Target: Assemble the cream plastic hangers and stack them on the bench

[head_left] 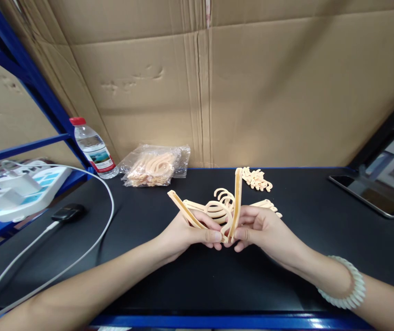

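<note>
Above the black table two cream plastic pieces meet near their lower ends. My left hand [197, 230] is closed on the left piece [186, 209], which slants up to the left and has a curved hook part. My right hand [255, 226] pinches the right piece [237, 202], which stands nearly upright. Behind my hands lie several more cream hanger-shaped pieces [217, 210], partly hidden by them. A small pile of cream hooks [257, 179] lies farther back on the right.
On the black table [197, 285], a clear bag of cream pieces [153, 166] and a water bottle [95, 149] stand at the back left. A white cable [111, 202] loops at left near a power strip [38, 193]. A tablet [373, 195] lies at right.
</note>
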Demonstrator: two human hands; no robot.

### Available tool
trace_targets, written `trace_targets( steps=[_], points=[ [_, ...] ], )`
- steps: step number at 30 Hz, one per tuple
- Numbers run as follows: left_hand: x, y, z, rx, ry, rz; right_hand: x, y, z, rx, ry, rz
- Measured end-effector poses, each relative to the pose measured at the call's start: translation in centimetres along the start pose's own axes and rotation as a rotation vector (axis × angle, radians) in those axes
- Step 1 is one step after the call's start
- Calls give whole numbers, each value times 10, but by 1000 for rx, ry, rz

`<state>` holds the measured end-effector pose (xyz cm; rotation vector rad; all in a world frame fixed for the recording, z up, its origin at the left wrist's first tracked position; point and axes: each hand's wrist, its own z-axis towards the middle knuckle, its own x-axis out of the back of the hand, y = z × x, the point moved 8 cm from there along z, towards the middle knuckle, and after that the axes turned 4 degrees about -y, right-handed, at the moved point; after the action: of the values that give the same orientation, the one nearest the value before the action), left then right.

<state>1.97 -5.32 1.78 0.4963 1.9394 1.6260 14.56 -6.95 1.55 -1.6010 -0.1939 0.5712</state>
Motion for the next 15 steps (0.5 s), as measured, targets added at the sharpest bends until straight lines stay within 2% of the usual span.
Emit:
trace_targets(
  steps=[15],
  points=[
    [-2, -1, -1, -11, 20, -29, -3, -4, -1, 74, -10, -40]
  ],
)
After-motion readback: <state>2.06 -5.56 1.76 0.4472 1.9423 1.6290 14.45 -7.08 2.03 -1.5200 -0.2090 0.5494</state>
